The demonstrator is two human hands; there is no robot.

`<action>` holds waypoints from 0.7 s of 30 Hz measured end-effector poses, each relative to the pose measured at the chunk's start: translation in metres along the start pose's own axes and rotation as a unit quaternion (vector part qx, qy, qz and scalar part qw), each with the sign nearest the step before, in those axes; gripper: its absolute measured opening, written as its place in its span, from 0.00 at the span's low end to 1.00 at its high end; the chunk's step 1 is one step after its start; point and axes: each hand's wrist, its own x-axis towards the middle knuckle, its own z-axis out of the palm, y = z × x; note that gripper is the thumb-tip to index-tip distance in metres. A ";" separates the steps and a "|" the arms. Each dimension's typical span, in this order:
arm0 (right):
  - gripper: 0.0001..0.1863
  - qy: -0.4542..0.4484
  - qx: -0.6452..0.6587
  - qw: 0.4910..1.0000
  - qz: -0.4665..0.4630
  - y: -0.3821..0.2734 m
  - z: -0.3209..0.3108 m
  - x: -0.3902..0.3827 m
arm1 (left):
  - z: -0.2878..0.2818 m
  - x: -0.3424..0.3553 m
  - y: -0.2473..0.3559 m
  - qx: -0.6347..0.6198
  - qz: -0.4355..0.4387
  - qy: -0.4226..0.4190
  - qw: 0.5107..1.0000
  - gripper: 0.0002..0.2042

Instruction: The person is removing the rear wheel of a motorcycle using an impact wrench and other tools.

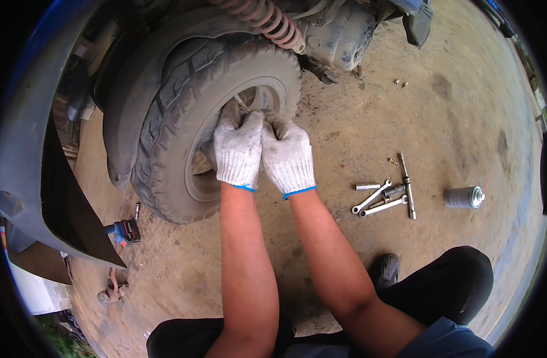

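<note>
Both of my hands wear white knitted gloves with blue cuff edges and meet at the hub of a dusty scooter wheel. My left hand [238, 149] is closed, its fingertips reaching in beside the wheel rim [201, 186]. Right beside it, nearly touching, my right hand [288, 154] is closed too, thumb against the curled fingers. Whatever the fingers grip is hidden by the gloves. Around the rim sits a knobby black tire [173, 146], standing upright. A red coil spring [264, 19] of the shock absorber slants above it, next to a grimy metal housing [339, 39].
Right of the wheel, on the concrete, lie combination wrenches [388, 206], sockets [366, 186] and a T-handle wrench [408, 186]. Farther right is a spray can [461, 197] on its side. Small brass-coloured nuts [405, 85] lie beyond. A cordless power tool [127, 231] rests left, beside a dark body panel [47, 203].
</note>
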 end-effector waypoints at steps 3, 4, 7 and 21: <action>0.18 0.009 -0.003 1.000 0.000 -0.003 -0.002 -0.001 | -0.001 0.002 -0.002 -0.004 -0.001 -0.001 1.000 0.21; 0.18 0.012 -0.006 1.000 -0.001 -0.002 -0.002 -0.001 | 0.000 0.004 -0.003 -0.005 0.006 -0.010 1.000 0.21; 0.18 0.017 0.010 1.000 -0.016 0.001 -0.001 -0.001 | 0.002 0.000 0.000 0.047 0.020 0.004 0.999 0.21; 0.18 0.017 0.017 1.000 -0.012 0.007 0.003 0.001 | 0.000 0.002 0.000 0.064 0.037 -0.002 0.997 0.23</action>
